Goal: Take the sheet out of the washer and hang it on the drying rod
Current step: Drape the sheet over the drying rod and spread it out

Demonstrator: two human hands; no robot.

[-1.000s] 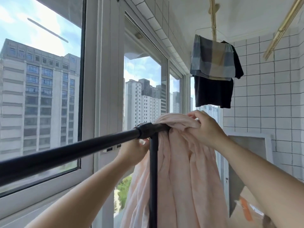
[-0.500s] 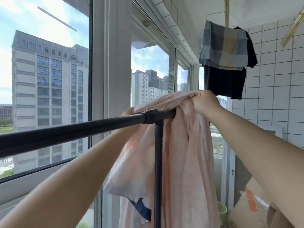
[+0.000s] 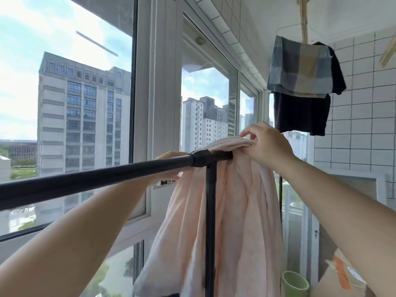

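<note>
Crumpled pink sheet [image 3: 240, 211], round black rod [image 3: 96, 181], right hand [image 3: 267, 144] pinching

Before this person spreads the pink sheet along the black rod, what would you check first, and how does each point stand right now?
1. Sheet draped over the rod: ok.
2. Right hand holding the sheet's top fold: ok.
3. Left hand gripping the sheet: cannot tell, it sits behind the rod.
4. Sheet spread out: not ok, it is bunched at the rod's joint.
5. Bare rod to spread onto: ok.
6. Sheet's lower edge off the floor: cannot tell, it runs out of view.
</note>
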